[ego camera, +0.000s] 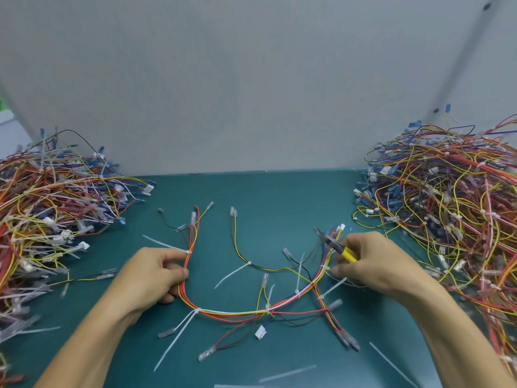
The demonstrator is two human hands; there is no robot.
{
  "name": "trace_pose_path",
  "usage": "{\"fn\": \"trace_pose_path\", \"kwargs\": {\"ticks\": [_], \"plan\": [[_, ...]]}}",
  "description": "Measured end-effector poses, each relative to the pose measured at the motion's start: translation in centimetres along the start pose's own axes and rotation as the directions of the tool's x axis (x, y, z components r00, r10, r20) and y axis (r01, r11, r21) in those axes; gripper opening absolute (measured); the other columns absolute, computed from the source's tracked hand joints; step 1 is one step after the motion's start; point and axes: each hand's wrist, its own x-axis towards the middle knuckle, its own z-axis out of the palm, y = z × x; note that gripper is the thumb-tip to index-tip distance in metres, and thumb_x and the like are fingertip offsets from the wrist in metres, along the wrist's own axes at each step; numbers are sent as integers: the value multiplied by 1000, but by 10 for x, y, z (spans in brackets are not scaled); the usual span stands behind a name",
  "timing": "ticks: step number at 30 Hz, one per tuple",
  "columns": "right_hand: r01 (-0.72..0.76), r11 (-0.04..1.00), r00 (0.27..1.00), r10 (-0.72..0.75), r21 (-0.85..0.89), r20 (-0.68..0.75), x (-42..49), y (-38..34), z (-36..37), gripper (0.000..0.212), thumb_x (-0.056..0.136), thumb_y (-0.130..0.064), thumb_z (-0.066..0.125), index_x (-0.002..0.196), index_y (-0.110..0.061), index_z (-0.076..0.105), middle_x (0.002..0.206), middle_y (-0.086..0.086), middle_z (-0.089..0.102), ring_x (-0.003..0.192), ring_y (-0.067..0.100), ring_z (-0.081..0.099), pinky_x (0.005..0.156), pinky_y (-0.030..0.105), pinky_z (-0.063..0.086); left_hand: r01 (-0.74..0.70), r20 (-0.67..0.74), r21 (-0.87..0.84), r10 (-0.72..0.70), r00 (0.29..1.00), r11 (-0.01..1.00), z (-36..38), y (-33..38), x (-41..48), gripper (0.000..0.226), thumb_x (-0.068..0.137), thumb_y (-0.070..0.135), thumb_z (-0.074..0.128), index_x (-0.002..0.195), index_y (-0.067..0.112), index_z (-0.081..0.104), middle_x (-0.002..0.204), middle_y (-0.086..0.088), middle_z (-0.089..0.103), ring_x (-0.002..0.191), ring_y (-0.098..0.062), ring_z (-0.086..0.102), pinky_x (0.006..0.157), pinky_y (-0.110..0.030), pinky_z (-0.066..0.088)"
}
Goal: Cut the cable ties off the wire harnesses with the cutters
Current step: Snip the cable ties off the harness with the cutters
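One wire harness [237, 312] lies in a U on the green mat [279, 197], between two hands. At least six white cable ties [197, 310] are still fastened along it, tails sticking out. The left hand [151, 273] grips the harness's left branch, fingers curled round the wires just below the uppermost tie. The right hand [372, 261] is clamped on one pair of yellow-handled cutters [335, 245], nose pointing up and left above the right branch; its fingertips touch those wires. Whether the blades are parted cannot be told. Two heaps of harnesses flank the mat: the left pile [50, 214] and the right pile [447, 205]. Three loose strips [391, 362] lie near the front edge.
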Motion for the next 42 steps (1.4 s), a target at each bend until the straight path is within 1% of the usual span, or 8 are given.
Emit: {"fn": "trace_pose_path", "kwargs": {"ticks": [11, 18, 25, 29, 33, 36, 39, 42], "plan": [[-85, 992, 992, 76, -95, -98, 1, -12, 24, 24, 67, -35, 68, 69, -16, 54, 70, 4, 58, 66, 22, 56, 50, 28, 37, 28, -8, 54, -28, 1000, 998, 0, 2, -1, 30, 83, 1, 64, 80, 29, 75, 60, -2, 68, 51, -13, 58, 47, -24, 48], [-88, 993, 995, 83, -80, -60, -2, -15, 21, 26, 71, -39, 71, 75, -16, 59, 66, -1, 57, 66, 19, 55, 56, 29, 41, 89, -170, 518, 1, 985, 851, -2, 2, -2, 21, 71, 39, 79, 58, 28, 68, 52, 8, 65, 61, -13, 63, 65, -28, 53], [19, 864, 997, 20, 502, -74, -4, -7, -8, 16, 77, -20, 78, 77, -7, 68, 57, -1, 55, 54, 13, 46, 56, 25, 35, 102, -253, 577, 59, 966, 810, -6, 12, -11, 29, 71, 49, 77, 58, 27, 63, 64, 9, 63, 71, -14, 57, 62, -29, 47], [20, 663, 989, 97, 748, -112, -1, -5, -12, 12, 83, -13, 71, 79, -5, 63, 59, 3, 49, 53, 15, 40, 52, 25, 31, -124, -326, 579, 368, 871, 806, -2, 32, -35, 19, 79, 40, 73, 66, 31, 63, 63, 11, 62, 69, -19, 59, 62, -32, 46], [39, 583, 974, 160, 811, -162, 0, -7, -9, 18, 88, -24, 67, 76, -13, 60, 59, 4, 59, 49, 12, 52, 48, 20, 44, -608, -189, 486, 755, 628, 628, 30, 73, -69, 2, 82, 21, 71, 83, 20, 71, 75, 9, 66, 67, -5, 57, 69, -22, 46], [28, 628, 964, 189, 778, -188, 2, -6, -7, 28, 89, -38, 63, 84, -10, 62, 71, 6, 70, 63, 16, 63, 61, 30, 46, -782, 78, 454, 856, 511, 426, 72, 101, -81, 11, 85, 17, 60, 91, 17, 69, 87, 2, 65, 80, -15, 61, 73, -31, 50], [20, 602, 961, 209, 798, -182, 2, -5, -5, 46, 87, -42, 63, 102, 2, 58, 73, 9, 66, 60, 17, 60, 59, 31, 41, -814, 288, 451, 804, 520, 365, 118, 124, -79, 16, 90, 11, 51, 103, 14, 60, 100, -5, 56, 93, -27, 54, 79, -40, 48], [6, 544, 958, 238, 839, -162, 2, -7, -7, 57, 86, -38, 65, 113, 8, 47, 74, 9, 59, 55, 15, 52, 48, 24, 38, -778, 356, 488, 724, 591, 395, 146, 140, -69, 18, 85, 0, 52, 101, 7, 56, 91, -9, 45, 87, -35, 51, 64, -40, 37]]}}
